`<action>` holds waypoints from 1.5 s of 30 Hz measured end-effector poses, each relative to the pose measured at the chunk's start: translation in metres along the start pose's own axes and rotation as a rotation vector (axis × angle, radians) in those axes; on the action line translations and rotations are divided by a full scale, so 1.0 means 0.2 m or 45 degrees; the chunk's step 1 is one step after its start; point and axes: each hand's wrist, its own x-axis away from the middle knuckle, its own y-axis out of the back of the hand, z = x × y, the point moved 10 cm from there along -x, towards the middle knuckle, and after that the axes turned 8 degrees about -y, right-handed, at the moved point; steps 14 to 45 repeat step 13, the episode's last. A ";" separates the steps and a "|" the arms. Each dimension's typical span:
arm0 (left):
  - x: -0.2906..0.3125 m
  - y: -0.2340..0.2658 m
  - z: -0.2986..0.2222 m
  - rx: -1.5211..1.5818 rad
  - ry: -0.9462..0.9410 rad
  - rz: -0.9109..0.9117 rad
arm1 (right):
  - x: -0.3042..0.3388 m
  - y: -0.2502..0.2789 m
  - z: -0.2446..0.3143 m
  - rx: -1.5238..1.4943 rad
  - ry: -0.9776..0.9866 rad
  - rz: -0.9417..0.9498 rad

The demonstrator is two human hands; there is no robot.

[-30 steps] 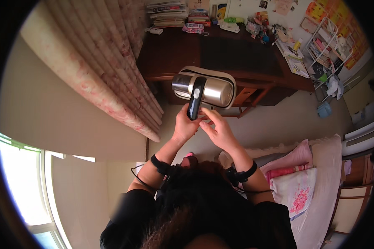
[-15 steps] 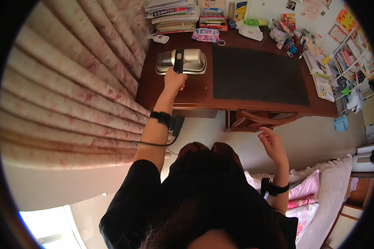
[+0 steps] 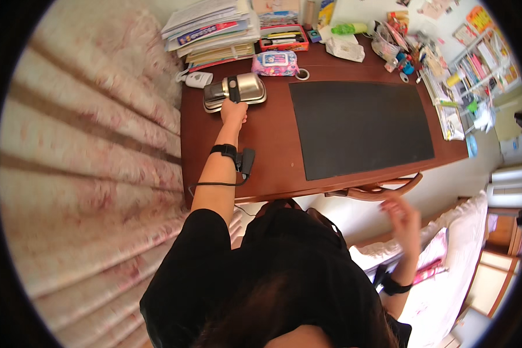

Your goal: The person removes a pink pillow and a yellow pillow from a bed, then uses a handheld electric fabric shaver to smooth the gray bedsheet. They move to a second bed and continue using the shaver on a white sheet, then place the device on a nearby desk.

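Observation:
My left hand is closed round the black handle of a silver handheld appliance, which has a darker see-through part on its left side and a wide silver rim below. It is at the far left of the brown desk; whether it touches the desk top I cannot tell. Next to it lie a white device with a cord and a pink and blue wipes pack. My right hand, blurred, hangs in the air near the chair, holding nothing, its fingers loosely apart.
A black desk mat covers the desk's middle and right. Stacked papers, a red pen box and a tape roll line the back. A patterned curtain hangs left; a bed stands at lower right.
The view has moved closer to the desk. My left hand has pushed the silver appliance farther back and left, away from the mat. My right hand has moved and is blurred.

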 end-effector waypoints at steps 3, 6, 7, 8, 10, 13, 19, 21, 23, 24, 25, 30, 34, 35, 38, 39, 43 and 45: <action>-0.06 -0.01 0.00 0.125 -0.014 -0.020 | 0.04 0.41 0.40 0.065 0.175 -0.503; -0.14 -0.04 0.00 0.165 -0.030 -0.019 | 0.23 0.61 0.84 0.170 0.555 -0.923; -0.15 -0.05 0.01 0.164 -0.050 -0.025 | 0.32 0.64 0.94 0.210 0.656 -1.057; -0.17 -0.11 0.00 0.198 -0.076 0.013 | 0.39 0.63 1.05 0.327 0.761 -1.072; -0.23 -0.14 0.00 0.254 -0.128 0.044 | 0.41 0.61 1.26 0.607 0.846 -0.808; -0.32 0.01 0.06 0.350 -0.135 0.053 | 0.49 0.41 1.46 1.952 1.414 -0.997; -0.32 0.01 0.06 0.350 -0.135 0.053 | 0.49 0.41 1.46 1.952 1.414 -0.997; -0.32 0.01 0.06 0.350 -0.135 0.053 | 0.49 0.41 1.46 1.952 1.414 -0.997; -0.32 0.01 0.06 0.350 -0.135 0.053 | 0.49 0.41 1.46 1.952 1.414 -0.997; -0.32 0.01 0.06 0.350 -0.135 0.053 | 0.49 0.41 1.46 1.952 1.414 -0.997; -0.32 0.01 0.06 0.350 -0.135 0.053 | 0.49 0.41 1.46 1.952 1.414 -0.997; -0.32 0.01 0.06 0.350 -0.135 0.053 | 0.49 0.41 1.46 1.952 1.414 -0.997; -0.32 0.01 0.06 0.350 -0.135 0.053 | 0.49 0.41 1.46 1.952 1.414 -0.997; -0.32 0.01 0.06 0.350 -0.135 0.053 | 0.49 0.41 1.46 1.952 1.414 -0.997; -0.32 0.01 0.06 0.350 -0.135 0.053 | 0.49 0.41 1.46 1.952 1.414 -0.997; -0.32 0.01 0.06 0.350 -0.135 0.053 | 0.49 0.41 1.46 1.952 1.414 -0.997; -0.32 0.01 0.06 0.350 -0.135 0.053 | 0.49 0.41 1.46 1.952 1.414 -0.997; -0.32 0.01 0.06 0.350 -0.135 0.053 | 0.49 0.41 1.46 1.952 1.414 -0.997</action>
